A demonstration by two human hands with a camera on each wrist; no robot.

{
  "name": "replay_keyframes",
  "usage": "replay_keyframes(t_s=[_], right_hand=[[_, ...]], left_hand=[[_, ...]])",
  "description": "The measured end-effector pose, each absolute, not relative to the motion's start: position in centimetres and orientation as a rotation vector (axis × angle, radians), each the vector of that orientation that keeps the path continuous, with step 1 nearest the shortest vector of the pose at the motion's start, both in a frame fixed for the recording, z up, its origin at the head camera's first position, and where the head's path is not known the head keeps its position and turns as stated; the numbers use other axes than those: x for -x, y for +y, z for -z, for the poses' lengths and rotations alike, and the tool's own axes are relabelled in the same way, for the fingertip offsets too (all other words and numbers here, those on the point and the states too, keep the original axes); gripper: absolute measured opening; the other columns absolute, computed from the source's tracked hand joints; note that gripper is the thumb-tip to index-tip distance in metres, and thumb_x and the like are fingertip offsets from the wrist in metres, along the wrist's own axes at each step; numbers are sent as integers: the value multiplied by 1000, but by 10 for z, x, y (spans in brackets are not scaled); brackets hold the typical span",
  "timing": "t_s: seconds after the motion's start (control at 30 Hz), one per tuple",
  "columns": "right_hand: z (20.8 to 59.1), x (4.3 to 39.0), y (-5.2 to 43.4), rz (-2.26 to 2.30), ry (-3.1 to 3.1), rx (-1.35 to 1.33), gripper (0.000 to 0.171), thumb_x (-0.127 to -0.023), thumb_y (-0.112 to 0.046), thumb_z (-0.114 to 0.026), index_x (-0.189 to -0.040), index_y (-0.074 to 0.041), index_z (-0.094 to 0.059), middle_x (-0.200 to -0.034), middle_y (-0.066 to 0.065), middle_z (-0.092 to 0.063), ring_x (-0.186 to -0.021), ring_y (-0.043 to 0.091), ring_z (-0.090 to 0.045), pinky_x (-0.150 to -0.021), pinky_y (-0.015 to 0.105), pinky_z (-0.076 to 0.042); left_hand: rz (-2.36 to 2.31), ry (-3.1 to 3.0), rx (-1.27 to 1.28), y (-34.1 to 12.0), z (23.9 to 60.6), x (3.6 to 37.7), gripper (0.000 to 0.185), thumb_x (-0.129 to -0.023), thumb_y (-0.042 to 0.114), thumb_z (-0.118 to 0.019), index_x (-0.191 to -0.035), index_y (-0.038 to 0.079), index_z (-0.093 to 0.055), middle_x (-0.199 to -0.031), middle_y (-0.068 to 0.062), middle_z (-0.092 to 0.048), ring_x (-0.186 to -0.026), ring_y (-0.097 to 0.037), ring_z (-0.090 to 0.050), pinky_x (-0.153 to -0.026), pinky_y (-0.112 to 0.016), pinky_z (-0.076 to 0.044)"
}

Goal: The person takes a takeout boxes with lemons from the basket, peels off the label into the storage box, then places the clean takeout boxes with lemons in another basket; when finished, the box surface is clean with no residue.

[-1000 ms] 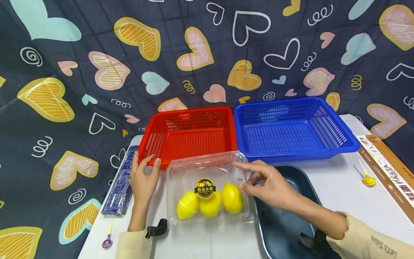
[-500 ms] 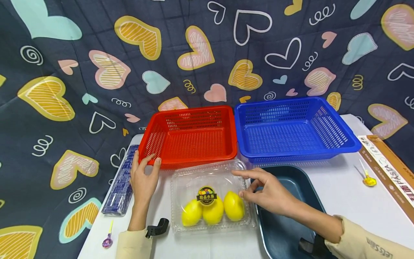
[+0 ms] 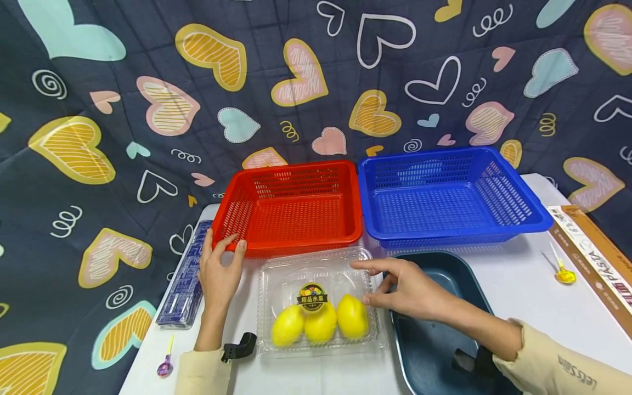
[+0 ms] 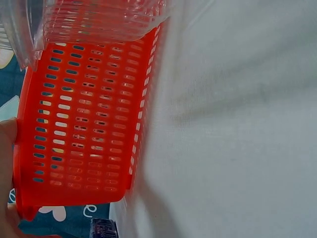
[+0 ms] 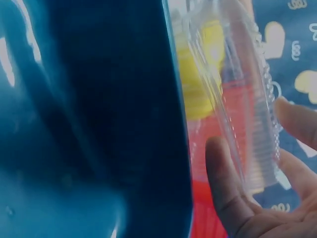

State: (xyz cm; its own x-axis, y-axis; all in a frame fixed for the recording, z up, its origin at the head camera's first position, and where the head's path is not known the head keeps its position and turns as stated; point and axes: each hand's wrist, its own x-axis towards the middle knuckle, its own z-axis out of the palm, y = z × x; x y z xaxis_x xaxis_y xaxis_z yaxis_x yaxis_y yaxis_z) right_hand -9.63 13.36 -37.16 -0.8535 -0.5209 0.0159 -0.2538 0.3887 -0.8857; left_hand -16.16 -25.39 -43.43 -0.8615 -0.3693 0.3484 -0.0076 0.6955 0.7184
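A clear plastic fruit box (image 3: 291, 274) with a black round label and 3 yellow lemons (image 3: 321, 323) inside lies in front of the red basket (image 3: 296, 241). My right hand (image 3: 402, 291) is at the box's right side, index finger stretched over the lid and thumb near the side. In the right wrist view the thumb (image 5: 225, 181) and fingers stand on either side of the box's edge. My left hand (image 3: 219, 277) rests with spread fingers at the red basket's front left corner; the left wrist view shows it at the rim.
A blue basket (image 3: 459, 236) stands right of the red one. Under my right forearm lies a dark teal tray (image 3: 419, 351). A dark blue packet (image 3: 185, 285) and purple lollipop (image 3: 165, 367) lie left. A yellow lollipop (image 3: 565, 275) and pasta box (image 3: 592, 252) lie right.
The fruit box has come down toward me from against the red basket's front, then shifted slightly left. My right hand has moved slightly left; the left hand stays put.
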Motion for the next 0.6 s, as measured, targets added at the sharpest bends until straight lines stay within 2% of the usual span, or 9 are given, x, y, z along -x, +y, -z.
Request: replay_keyframes(t_s=[0.23, 0.4, 0.6], right_hand=[[374, 105, 135, 1309, 2490, 721, 60, -83, -20, -84, -139, -16, -63, -117, 17, -67, -57, 9, -54, -52, 23, -50], [377, 110, 135, 1320, 2427, 682, 59, -85, -22, -83, -140, -17, -62, -121, 22, -64, -44, 8, -47, -44, 25, -49], [379, 113, 133, 1297, 2367, 597, 59, -86, -26, -82, -141, -20, -61, -127, 27, -64, -40, 10, -46, -40, 27, -48]], left_hand=[[1018, -2466, -280, -255, 433, 161, 42, -97, 43, -65, -128, 16, -71, -169, -7, -28, -153, -45, -28, -111, -78, -17], [1010, -2475, -275, -256, 432, 161, 42, -97, 43, -65, -128, 16, -71, -169, -7, -27, -153, -45, -27, -112, -80, -16], [990, -2479, -263, -257, 434, 161, 42, -96, 44, -65, -128, 17, -71, -169, -8, -28, -153, -44, -28, -110, -78, -19]])
